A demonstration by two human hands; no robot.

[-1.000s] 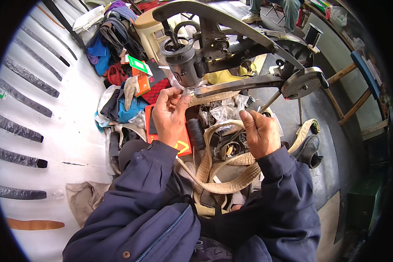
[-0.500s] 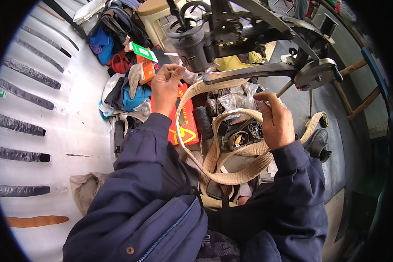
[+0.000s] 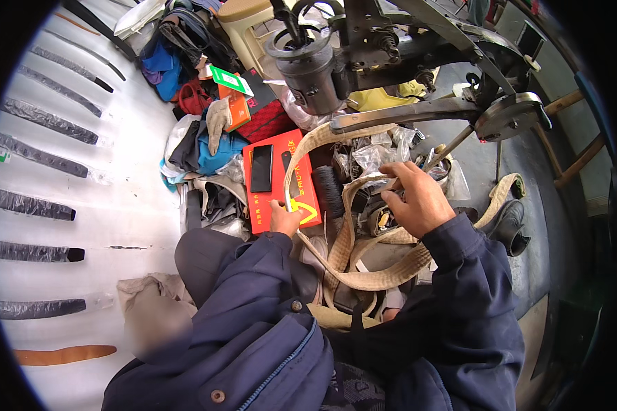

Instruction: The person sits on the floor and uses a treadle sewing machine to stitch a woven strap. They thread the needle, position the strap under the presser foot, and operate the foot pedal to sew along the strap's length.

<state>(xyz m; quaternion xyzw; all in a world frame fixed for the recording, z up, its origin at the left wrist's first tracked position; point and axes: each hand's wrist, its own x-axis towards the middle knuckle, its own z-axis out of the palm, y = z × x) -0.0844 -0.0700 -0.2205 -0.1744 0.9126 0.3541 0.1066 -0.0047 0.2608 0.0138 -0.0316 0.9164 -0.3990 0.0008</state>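
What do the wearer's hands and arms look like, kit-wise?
Left hand and right hand: both bare, no gloves. Left sleeve and right sleeve: long, dark navy, loose and creased, with cuffs at the wrists. No cables or markings visible on either sleeve.

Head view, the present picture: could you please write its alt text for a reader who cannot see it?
A person's left hand and right hand are at a long, looped beige strap that runs up to a dark metal sewing machine. By the left hand, a black phone lies on a red box.
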